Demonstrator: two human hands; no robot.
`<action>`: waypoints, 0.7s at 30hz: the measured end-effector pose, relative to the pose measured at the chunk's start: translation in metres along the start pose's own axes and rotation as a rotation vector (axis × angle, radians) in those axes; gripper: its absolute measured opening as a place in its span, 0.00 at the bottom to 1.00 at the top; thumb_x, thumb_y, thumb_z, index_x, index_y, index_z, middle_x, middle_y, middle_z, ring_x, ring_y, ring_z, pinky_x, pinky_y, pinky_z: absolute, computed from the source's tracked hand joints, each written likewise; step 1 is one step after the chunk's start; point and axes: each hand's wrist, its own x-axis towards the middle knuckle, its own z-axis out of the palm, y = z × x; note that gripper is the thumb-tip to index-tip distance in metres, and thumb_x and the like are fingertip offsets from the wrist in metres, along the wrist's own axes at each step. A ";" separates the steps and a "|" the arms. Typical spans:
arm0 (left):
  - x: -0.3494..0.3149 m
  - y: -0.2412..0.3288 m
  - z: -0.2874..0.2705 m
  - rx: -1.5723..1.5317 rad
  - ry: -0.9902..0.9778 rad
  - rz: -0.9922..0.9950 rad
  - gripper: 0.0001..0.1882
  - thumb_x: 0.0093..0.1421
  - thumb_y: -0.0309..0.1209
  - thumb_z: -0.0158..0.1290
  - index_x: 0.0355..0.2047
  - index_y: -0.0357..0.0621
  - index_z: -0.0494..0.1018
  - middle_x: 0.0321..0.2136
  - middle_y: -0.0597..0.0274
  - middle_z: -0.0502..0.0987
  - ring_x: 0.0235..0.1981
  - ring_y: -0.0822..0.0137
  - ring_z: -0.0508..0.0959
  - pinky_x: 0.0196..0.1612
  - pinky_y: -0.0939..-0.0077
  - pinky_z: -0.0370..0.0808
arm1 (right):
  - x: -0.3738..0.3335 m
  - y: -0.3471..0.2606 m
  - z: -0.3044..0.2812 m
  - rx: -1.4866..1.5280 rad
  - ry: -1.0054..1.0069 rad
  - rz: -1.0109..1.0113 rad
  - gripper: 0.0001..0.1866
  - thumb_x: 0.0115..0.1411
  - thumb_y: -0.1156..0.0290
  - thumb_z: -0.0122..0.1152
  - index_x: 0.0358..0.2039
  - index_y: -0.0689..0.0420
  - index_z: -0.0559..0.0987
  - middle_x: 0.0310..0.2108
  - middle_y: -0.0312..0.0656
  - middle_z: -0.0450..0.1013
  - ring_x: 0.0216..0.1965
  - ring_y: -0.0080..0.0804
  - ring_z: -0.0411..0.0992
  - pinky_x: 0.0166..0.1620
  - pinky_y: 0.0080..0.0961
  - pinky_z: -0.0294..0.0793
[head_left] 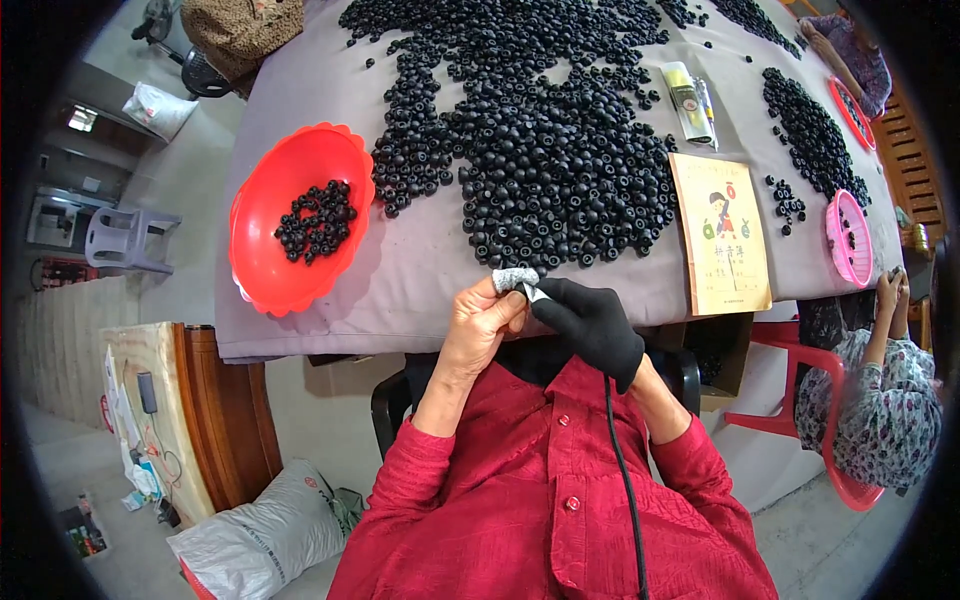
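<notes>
My left hand (475, 325) is bare, with a grey-white wrapping (515, 279) around a fingertip. Its thumb and fingers are pinched together, and what lies between them is mostly hidden. Against it, my right hand (595, 325) wears a black glove, its fingers closed around a small pale pointed piece (535, 292) that I cannot identify. Both hands meet at the table's near edge, just below a large heap of small black ring-shaped pieces (560, 170). Left of the heap, a red scalloped basin (262, 270) contains a small pile of the same black pieces (316, 221).
A yellow booklet (722, 270) and a clear packet (688, 103) lie right of the heap on the grey cloth (420, 290). Further right are a pink basket (848, 240), a red basin (852, 115) and two other people. A black cord (625, 470) hangs down my front.
</notes>
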 end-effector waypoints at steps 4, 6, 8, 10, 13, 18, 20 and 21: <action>0.002 0.000 0.001 0.023 0.001 0.029 0.09 0.58 0.22 0.48 0.39 0.38 0.73 0.20 0.71 0.71 0.19 0.81 0.65 0.23 0.89 0.62 | 0.002 -0.003 0.002 -0.047 0.028 0.000 0.16 0.57 0.66 0.55 0.44 0.60 0.74 0.31 0.45 0.75 0.33 0.20 0.71 0.37 0.20 0.71; 0.001 -0.001 0.002 0.029 0.016 0.035 0.09 0.58 0.23 0.48 0.39 0.38 0.73 0.20 0.71 0.71 0.19 0.81 0.66 0.23 0.89 0.62 | 0.000 -0.002 0.001 -0.033 0.020 -0.004 0.16 0.57 0.67 0.54 0.44 0.61 0.73 0.32 0.44 0.75 0.33 0.20 0.71 0.37 0.20 0.70; -0.001 -0.001 0.001 0.040 0.034 0.052 0.09 0.58 0.24 0.48 0.39 0.38 0.73 0.20 0.71 0.71 0.18 0.81 0.66 0.22 0.90 0.62 | -0.001 0.001 0.001 0.003 0.021 -0.018 0.16 0.57 0.67 0.54 0.44 0.61 0.73 0.33 0.44 0.75 0.34 0.19 0.70 0.38 0.20 0.70; -0.006 0.002 0.000 0.087 0.075 -0.007 0.09 0.57 0.24 0.49 0.39 0.38 0.73 0.20 0.70 0.71 0.18 0.81 0.67 0.21 0.89 0.63 | -0.003 0.004 0.000 0.039 0.022 -0.034 0.17 0.57 0.67 0.54 0.45 0.62 0.73 0.33 0.43 0.75 0.34 0.19 0.70 0.39 0.20 0.70; -0.023 0.036 0.001 0.444 0.256 0.260 0.09 0.57 0.23 0.49 0.39 0.38 0.73 0.20 0.70 0.71 0.17 0.81 0.67 0.20 0.88 0.63 | -0.003 0.008 -0.002 0.103 0.053 0.019 0.17 0.57 0.67 0.54 0.45 0.63 0.72 0.34 0.41 0.75 0.35 0.19 0.68 0.40 0.20 0.69; -0.021 0.124 -0.035 0.834 0.612 0.584 0.05 0.56 0.23 0.50 0.34 0.36 0.71 0.19 0.70 0.70 0.16 0.81 0.65 0.19 0.88 0.63 | -0.004 0.003 -0.002 0.065 0.034 0.069 0.17 0.57 0.67 0.54 0.45 0.63 0.72 0.34 0.38 0.74 0.36 0.19 0.68 0.41 0.20 0.68; -0.016 0.144 -0.034 0.986 0.681 0.609 0.04 0.55 0.24 0.52 0.25 0.38 0.69 0.17 0.70 0.68 0.15 0.82 0.62 0.17 0.86 0.61 | -0.004 0.001 -0.002 0.063 0.039 0.044 0.17 0.57 0.67 0.54 0.45 0.63 0.72 0.34 0.38 0.74 0.36 0.19 0.68 0.41 0.20 0.68; -0.012 0.141 -0.035 0.985 0.679 0.617 0.04 0.55 0.24 0.52 0.25 0.38 0.69 0.17 0.70 0.68 0.15 0.82 0.62 0.17 0.86 0.61 | -0.005 0.000 -0.002 0.061 0.050 0.031 0.17 0.57 0.67 0.54 0.45 0.63 0.72 0.34 0.38 0.74 0.36 0.19 0.67 0.41 0.20 0.68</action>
